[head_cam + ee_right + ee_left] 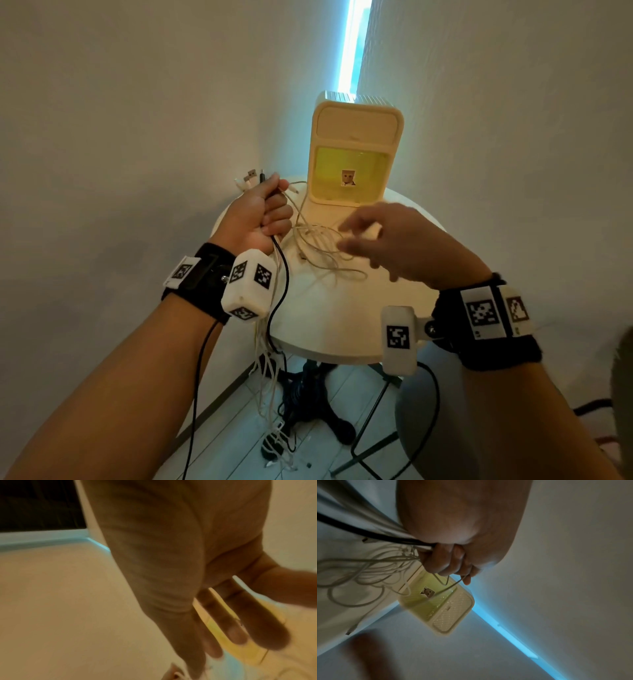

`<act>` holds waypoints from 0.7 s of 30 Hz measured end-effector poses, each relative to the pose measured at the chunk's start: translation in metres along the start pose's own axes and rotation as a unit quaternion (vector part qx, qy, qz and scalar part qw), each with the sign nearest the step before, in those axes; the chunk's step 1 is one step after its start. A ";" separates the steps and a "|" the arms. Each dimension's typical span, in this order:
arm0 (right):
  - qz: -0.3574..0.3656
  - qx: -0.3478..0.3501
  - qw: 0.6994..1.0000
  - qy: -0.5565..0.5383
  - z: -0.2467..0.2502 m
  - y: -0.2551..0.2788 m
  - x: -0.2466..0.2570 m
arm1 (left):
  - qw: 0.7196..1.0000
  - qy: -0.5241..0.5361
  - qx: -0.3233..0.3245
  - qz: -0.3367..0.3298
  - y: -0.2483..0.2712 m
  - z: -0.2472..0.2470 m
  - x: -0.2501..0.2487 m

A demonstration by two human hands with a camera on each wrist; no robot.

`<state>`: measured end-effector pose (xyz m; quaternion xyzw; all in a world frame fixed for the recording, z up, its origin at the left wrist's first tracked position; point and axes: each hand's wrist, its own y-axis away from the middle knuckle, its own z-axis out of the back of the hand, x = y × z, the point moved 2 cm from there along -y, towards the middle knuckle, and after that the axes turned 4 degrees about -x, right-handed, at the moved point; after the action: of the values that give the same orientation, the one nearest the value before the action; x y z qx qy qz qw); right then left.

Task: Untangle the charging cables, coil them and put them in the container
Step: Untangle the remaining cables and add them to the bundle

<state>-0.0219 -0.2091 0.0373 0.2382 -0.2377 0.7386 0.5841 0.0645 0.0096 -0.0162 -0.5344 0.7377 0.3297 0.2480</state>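
At the table's (342, 329) left edge, the left hand (260, 212) grips the bundled cables (318, 246), plug ends up. The right hand (404, 246) hovers wide, empty. Advisable: free one loop at a time. The container (356, 147) stands behind.

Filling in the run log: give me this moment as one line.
left hand: grips cable bundle | right hand: open, above loose white cables | container: on table
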 end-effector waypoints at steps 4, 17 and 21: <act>0.038 -0.047 0.994 -0.095 -0.012 -0.019 0.028 | 0.995 -0.071 0.061 -0.022 0.013 -0.020 0.003; 0.065 -0.036 0.995 -0.068 -0.007 -0.006 0.017 | 0.999 -0.028 0.017 0.020 -0.014 -0.001 -0.006; 0.050 0.032 0.998 -0.022 -0.009 -0.001 0.003 | 0.997 0.009 0.045 0.065 -0.021 -0.004 -0.004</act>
<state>-0.0225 -0.2014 0.0320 0.2606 -0.2383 0.7688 0.5332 0.0855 0.0052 -0.0153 -0.4761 0.7873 0.3071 0.2431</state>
